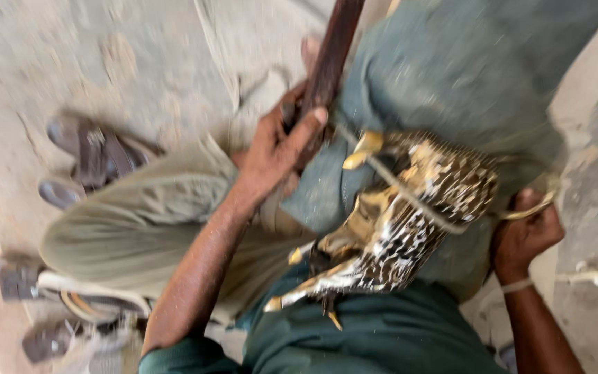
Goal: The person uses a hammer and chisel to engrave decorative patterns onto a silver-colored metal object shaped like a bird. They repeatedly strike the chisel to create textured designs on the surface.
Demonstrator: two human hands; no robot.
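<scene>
The picture is motion-blurred. My left hand (pixel 279 142) is closed around a dark reddish-brown wooden bar (pixel 329 64) that runs up toward the top edge. My right hand (pixel 526 232) grips the end of a thin pale strap or rod (pixel 410 197) that passes diagonally over a gold, black-and-white patterned metal piece (pixel 392 221). That piece rests on my lap, on blue-grey cloth (pixel 451 69) draped over my knee. A pale band circles my right wrist.
A sandalled foot (pixel 98 156) rests on the dusty concrete floor at left. My legs in olive trousers (pixel 140 221) fill the middle. Dark tools or scraps (pixel 43 339) lie at the lower left. A concrete ledge (pixel 596 208) stands at right.
</scene>
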